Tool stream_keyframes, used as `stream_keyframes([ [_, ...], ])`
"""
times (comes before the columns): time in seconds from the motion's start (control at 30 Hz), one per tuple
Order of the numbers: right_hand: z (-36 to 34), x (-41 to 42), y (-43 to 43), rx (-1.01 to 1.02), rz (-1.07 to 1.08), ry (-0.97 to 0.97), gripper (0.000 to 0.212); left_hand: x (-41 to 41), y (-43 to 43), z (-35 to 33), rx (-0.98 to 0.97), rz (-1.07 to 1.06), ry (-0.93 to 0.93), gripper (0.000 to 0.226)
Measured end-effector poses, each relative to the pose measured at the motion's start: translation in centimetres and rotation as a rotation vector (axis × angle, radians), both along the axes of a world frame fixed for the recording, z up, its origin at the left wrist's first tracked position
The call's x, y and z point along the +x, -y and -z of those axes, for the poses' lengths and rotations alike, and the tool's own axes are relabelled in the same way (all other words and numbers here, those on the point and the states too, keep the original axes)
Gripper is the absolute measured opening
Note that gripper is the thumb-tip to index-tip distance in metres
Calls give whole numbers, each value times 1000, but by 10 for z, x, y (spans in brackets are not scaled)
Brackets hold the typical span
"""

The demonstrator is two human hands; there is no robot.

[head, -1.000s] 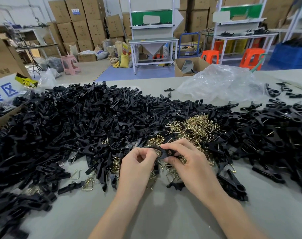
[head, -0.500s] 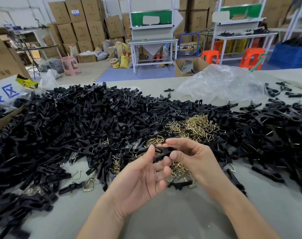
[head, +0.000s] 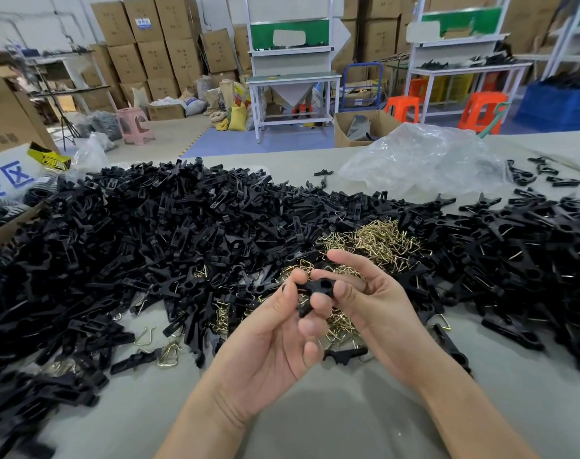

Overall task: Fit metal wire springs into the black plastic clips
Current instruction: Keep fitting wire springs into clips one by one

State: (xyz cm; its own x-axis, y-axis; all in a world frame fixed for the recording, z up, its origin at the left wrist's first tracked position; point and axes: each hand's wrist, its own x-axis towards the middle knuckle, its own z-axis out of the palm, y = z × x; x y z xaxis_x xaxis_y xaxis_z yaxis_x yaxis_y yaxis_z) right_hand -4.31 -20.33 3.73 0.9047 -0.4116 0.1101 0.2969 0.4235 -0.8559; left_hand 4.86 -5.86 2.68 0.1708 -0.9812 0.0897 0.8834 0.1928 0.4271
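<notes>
Both hands are holding one clip [head: 318, 288] in the air, just in front of the springs [head: 381, 241], which are lying in a brass-coloured pile on the counter [head: 315, 422]. The left hand [head: 272, 332] is pinching the clip's near end between thumb and curled fingers. The right hand [head: 378, 309] is pinching the other end, its forefinger standing free. I cannot tell whether a spring is already sitting in the clip.

The grasp is by fingertips only, so forcing a spring in could twist the clip loose. It would then drop among the loose parts in front of the springs, where another clip [head: 346, 354] is lying. A spring going in askew may catch on one side only, or snap back onto a fingertip. The springs are tangling together, so pulling one may drag out several. The heap [head: 149, 246] left of the springs is running right up to them, so done and undone clips could get mixed.

Behind the springs a clear bag [head: 424, 160] is lying crumpled, and it is looking empty. Further behind, on the floor, an open box [head: 364, 127] is holding something dark. Far right of it a blue crate [head: 560, 104] is carrying black parts.
</notes>
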Motion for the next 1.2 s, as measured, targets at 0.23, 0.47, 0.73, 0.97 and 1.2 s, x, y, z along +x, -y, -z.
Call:
stream_keyframes([
  [0.23,2,-1,3,-53,-27,-10,49,-6,3,4,51,-115,70,11],
  [0.47,3,0,4,-77,13,-28,45,-3,4,7,66,-166,93,16],
  [0.73,5,-3,7,-115,-9,-27,52,-5,6,9,53,-141,52,15],
  [0.97,9,-2,10,-175,0,-29,56,-6,5,6,85,-157,64,20],
  [1.2,10,-1,9,-190,18,-39,50,-7,8,2,148,-198,-49,22],
])
